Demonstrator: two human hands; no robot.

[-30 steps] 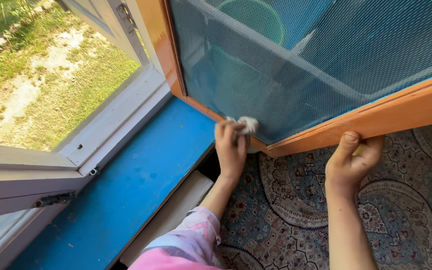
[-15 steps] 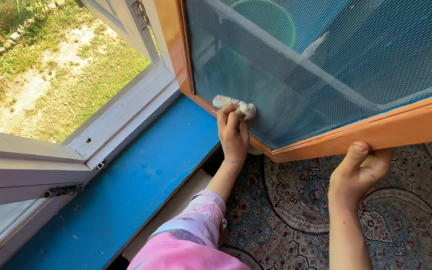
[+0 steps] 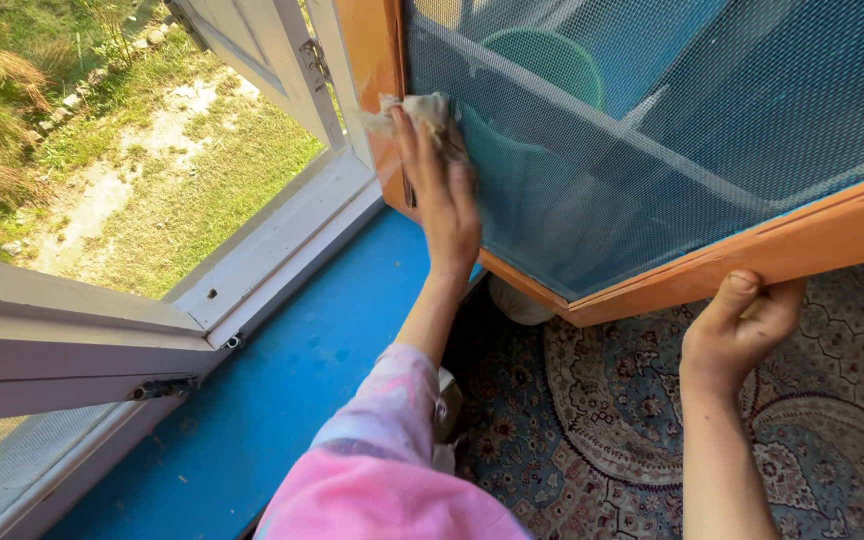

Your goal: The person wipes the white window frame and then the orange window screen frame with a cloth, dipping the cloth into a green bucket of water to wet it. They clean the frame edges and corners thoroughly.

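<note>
Against one mesh screen (image 3: 652, 130), two hands (image 3: 439, 190): one rag (image 3: 417, 110), one frame (image 3: 812, 240)

A home – patterned carpet (image 3: 632, 400), blue windowsill (image 3: 292, 370), open window (image 3: 252, 60).

pink patterned left sleeve (image 3: 382, 450), bare right forearm (image 3: 717, 460)

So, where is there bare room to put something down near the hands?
The blue sill is bare between the white window frame and the left hand's sleeve. The patterned carpet is bare between both arms. The orange frame's corner is crowded: the right hand grips beneath it.
</note>
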